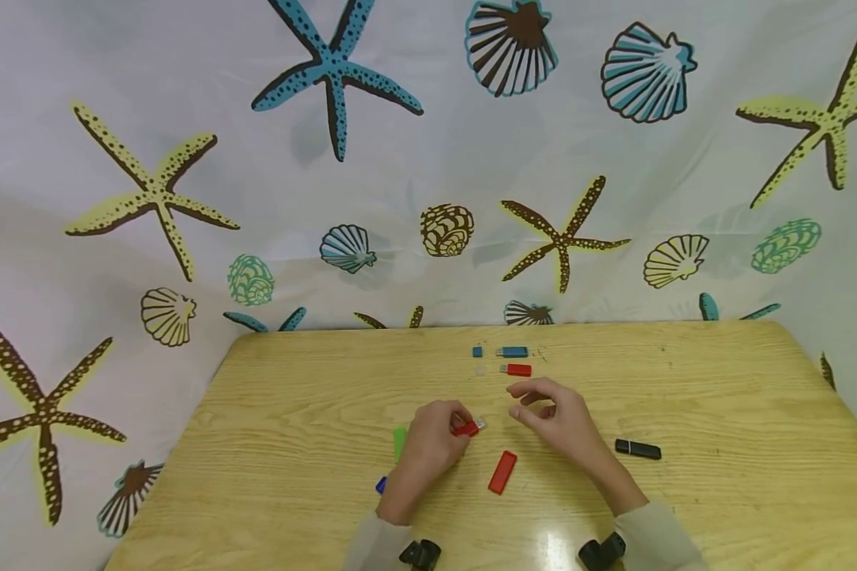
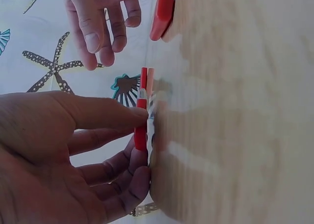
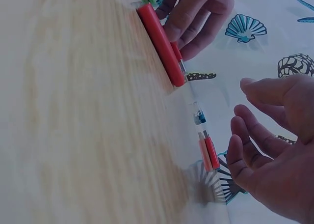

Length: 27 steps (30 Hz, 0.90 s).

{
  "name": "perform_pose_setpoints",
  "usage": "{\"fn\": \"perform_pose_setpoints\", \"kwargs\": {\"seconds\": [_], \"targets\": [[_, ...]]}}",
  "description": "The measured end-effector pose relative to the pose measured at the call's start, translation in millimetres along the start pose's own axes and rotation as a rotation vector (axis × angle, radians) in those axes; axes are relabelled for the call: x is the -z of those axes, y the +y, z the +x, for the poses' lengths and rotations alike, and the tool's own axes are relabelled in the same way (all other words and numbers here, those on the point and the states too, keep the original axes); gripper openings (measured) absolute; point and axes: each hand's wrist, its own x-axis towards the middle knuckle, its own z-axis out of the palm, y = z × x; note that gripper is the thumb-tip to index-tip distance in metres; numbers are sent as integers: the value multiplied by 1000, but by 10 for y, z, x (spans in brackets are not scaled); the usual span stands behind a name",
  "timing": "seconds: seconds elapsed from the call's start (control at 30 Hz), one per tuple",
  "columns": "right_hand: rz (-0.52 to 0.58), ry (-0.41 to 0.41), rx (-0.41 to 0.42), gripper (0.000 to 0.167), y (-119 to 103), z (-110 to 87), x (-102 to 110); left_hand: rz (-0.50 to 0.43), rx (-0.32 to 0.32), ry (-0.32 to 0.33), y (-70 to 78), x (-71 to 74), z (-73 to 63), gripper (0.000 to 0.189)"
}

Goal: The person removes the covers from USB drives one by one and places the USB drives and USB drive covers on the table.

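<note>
My left hand (image 1: 432, 436) pinches a red USB stick (image 1: 466, 429) between thumb and fingers, its metal plug pointing right, just above the table. My right hand (image 1: 560, 416) hovers to the right with bent, parted fingers and nothing between them. In front of both hands lies a longer red stick (image 1: 502, 473), no plug showing. Beyond the right hand a second red USB stick (image 1: 519, 369) lies with its plug to the left, beside a small clear cap (image 1: 480, 370). A blue USB stick (image 1: 514, 352) and its small blue cap (image 1: 477, 351) lie at the back.
A black USB stick (image 1: 638, 449) lies on the wooden table (image 1: 293, 444) right of the right forearm. Left of the left hand are a green stick (image 1: 399, 442) and a dark blue piece (image 1: 381, 484), both partly hidden. A cloth (image 1: 400, 174) printed with shells and starfish hangs behind.
</note>
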Motion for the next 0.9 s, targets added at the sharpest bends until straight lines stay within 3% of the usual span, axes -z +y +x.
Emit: {"fn": "perform_pose_setpoints", "kwargs": {"seconds": [0.43, 0.77, 0.9], "targets": [[36, -24, 30, 24, -117, -45, -71, -223, -109, -13, 72, 83, -12, 18], [54, -29, 43, 17, -145, -72, -98, -302, -132, -53, 90, 132, -24, 18], [57, -29, 61, 16, -162, -70, -67, -344, -171, -80, 82, 152, -17, 17]]}}
